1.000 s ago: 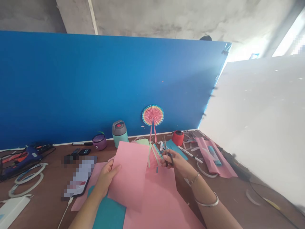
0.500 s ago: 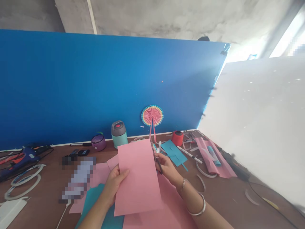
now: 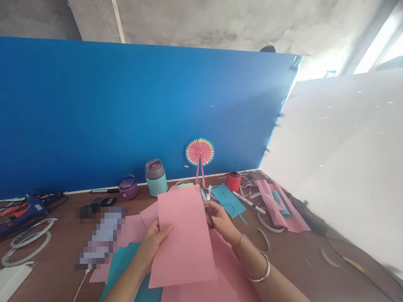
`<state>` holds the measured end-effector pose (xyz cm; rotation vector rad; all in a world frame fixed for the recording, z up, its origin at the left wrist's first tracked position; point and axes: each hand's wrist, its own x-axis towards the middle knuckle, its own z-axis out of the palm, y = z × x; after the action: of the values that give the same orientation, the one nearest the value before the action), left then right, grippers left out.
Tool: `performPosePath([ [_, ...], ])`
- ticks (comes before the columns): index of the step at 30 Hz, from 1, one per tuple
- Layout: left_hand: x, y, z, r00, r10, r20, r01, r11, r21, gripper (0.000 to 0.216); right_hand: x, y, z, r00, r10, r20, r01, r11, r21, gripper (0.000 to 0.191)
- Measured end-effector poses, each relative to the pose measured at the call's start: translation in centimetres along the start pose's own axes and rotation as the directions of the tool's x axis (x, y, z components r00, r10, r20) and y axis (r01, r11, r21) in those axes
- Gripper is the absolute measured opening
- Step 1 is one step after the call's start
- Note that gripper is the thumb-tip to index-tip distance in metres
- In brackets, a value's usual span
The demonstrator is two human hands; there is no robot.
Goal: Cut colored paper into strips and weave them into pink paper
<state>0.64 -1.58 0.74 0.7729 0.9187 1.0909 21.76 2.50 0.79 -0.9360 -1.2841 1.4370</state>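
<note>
The left hand (image 3: 155, 241) pinches the left edge of a smooth, rectangular pink paper sheet (image 3: 185, 243), held up over the brown table (image 3: 292, 262). The right hand's (image 3: 222, 220) fingers grip dark-handled metal scissors (image 3: 211, 221) at the sheet's right edge. Beyond stand a round pleated paper fan (image 3: 199, 152) and a turquoise jar with a grey lid (image 3: 156, 180) — closed, its contents hidden from me.

Right of the held pink sheet (image 3: 184, 239), the right hand (image 3: 222, 220) and scissors (image 3: 209, 219) are blocking its edge; farther right, bare tabletop (image 3: 289, 251) is offering passage. Behind it, a teal flask (image 3: 156, 180), red container (image 3: 233, 181) and blue panel (image 3: 126, 113) are standing in the way.
</note>
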Motion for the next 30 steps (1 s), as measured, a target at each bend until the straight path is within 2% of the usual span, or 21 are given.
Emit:
performPosePath([
  [14,0.04,-0.31,-0.05,1.0,-0.01,0.02,0.011,1.0,-0.029,0.04,0.15,0.44,-0.12,1.0,-0.003,-0.023,0.002,1.0,-0.03,0.018],
  [30,0.14,-0.47,-0.19,0.999,-0.042,0.02,0.043,0.997,-0.064,0.038,0.35,0.32,0.4,0.997,0.005,-0.072,-0.004,1.0,0.02,0.015],
])
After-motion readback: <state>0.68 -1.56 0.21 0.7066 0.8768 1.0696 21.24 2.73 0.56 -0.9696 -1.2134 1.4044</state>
